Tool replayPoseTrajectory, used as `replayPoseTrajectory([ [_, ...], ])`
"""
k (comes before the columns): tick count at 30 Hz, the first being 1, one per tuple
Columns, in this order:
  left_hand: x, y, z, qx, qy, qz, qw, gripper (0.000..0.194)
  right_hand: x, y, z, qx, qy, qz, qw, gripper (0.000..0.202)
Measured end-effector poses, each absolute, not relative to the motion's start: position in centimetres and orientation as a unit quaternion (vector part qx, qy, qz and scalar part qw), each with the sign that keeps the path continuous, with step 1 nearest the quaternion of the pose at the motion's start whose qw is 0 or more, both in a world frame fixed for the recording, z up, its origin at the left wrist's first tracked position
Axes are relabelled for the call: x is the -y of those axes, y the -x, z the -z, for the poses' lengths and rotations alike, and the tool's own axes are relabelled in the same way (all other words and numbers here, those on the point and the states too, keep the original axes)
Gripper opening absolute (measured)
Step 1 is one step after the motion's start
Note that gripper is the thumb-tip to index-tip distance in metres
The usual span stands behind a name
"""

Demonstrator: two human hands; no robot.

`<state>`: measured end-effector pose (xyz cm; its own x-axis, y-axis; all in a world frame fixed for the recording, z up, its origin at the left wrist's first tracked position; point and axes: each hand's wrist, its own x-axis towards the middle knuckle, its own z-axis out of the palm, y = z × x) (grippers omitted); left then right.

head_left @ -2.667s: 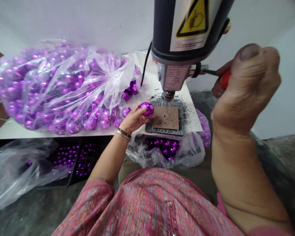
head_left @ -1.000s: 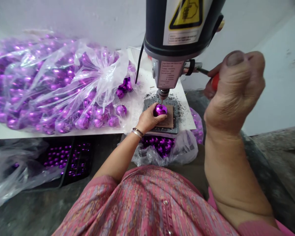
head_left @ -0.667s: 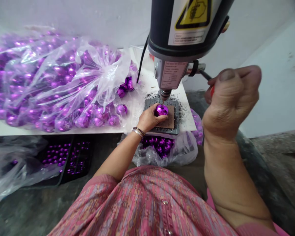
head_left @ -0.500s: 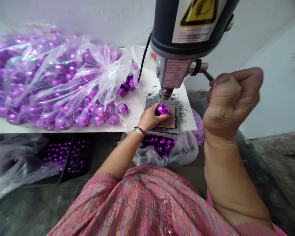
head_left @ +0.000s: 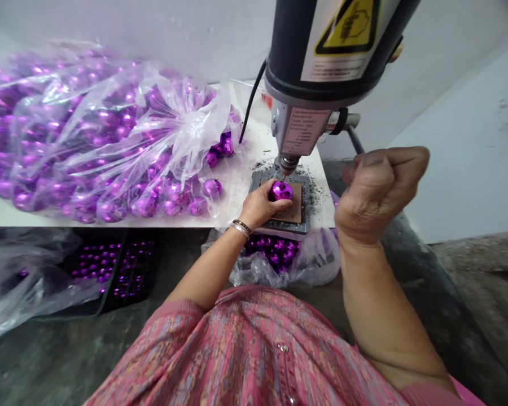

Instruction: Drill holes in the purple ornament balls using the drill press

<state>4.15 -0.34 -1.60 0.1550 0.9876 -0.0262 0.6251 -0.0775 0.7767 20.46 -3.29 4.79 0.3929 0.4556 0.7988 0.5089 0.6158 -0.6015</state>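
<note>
Between the thumb and fingers of my left hand [head_left: 260, 204] is a shiny purple ball [head_left: 281, 190], pressed on a brown board [head_left: 295, 211] over the grey base [head_left: 256, 183] of a drill press [head_left: 305, 113]. The chuck [head_left: 288, 163] is right above the ball, and its thin bit meets the ball's top. My right hand [head_left: 376, 192] is closed around the end of the drill press's feed lever [head_left: 355, 140]; the lever's grip is hidden in the fist.
A large clear bag of purple balls [head_left: 101, 141] fills the table's left side. Several loose balls [head_left: 213, 188] lie by its mouth. Dark shavings surround the base. An open bag of balls [head_left: 275, 254] sits below the table edge, and black crates [head_left: 131, 276] stand lower left.
My right hand has pulled the lever downward and toward the left. The chuck has come down to the ball, which my left hand keeps in the same place.
</note>
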Motion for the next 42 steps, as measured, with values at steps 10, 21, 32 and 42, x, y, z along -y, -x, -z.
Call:
replayPoseTrajectory([
  [10, 0.7, -4.3, 1.4, -0.596, -0.671, -0.273, 0.346, 0.052, 2.8, -19.6, -3.0, 0.507, 0.432, -0.002, 0.746, 0.049],
  [21, 3.0, -2.5, 0.7, -0.579, -0.658, -0.308, 0.37, 0.053, 2.1, -19.9, -12.8, 0.483, 0.463, -0.076, 0.739, 0.04],
  [32, 3.6, 3.1, -0.6, -0.579, -0.739, -0.253, 0.234, 0.047, 2.6, -19.6, -12.3, 0.489, 0.46, -0.096, 0.735, 0.035],
  [42, -0.5, 6.3, -2.3, -0.756, -0.652, 0.003, 0.064, 0.05, 3.2, -19.3, -12.5, 0.504, 0.457, -0.105, 0.725, 0.036],
])
